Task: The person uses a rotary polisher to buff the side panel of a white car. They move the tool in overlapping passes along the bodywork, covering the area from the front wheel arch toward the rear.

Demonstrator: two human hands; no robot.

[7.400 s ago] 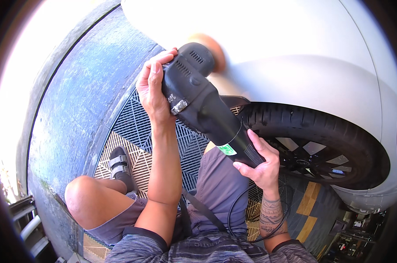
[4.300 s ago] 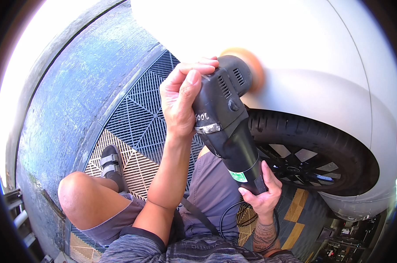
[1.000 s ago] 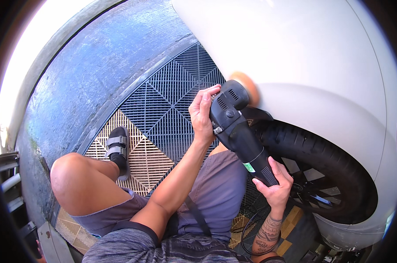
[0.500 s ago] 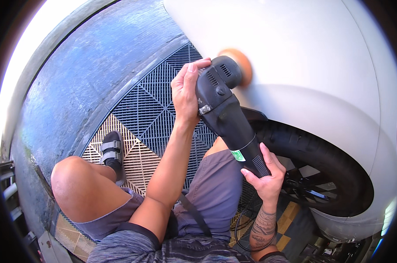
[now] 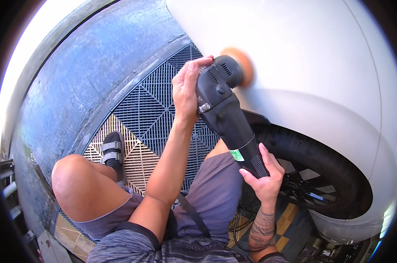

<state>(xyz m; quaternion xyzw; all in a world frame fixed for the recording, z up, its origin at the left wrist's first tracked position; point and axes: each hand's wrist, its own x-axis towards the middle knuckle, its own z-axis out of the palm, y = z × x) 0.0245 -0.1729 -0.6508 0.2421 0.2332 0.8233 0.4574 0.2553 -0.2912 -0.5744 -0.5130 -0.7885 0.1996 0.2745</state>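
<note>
A black car polisher point(image 5: 229, 115) lies slantwise across the middle of the view, its head toward the upper part. Its orange foam pad point(image 5: 241, 65) is blurred and meets the white car panel point(image 5: 294, 48). My left hand point(image 5: 186, 90) grips the polisher's head, fingers curled over the far side. Lower down, my right hand point(image 5: 267, 177) is wrapped round the rear end of the body, thumb on one side and fingers on the other. A black cord point(image 5: 234, 232) loops beside my right forearm.
Just right of the polisher is the car's wheel point(image 5: 312, 175), with a black tyre and dark spokes. Slatted floor tiles point(image 5: 146, 105) in dark and beige lie below, edged by bluish concrete point(image 5: 89, 57). My sandalled foot point(image 5: 112, 153) rests on the tiles.
The polisher has shifted very slightly right along the panel, both hands keeping their grip. The pad stays against the white surface.
</note>
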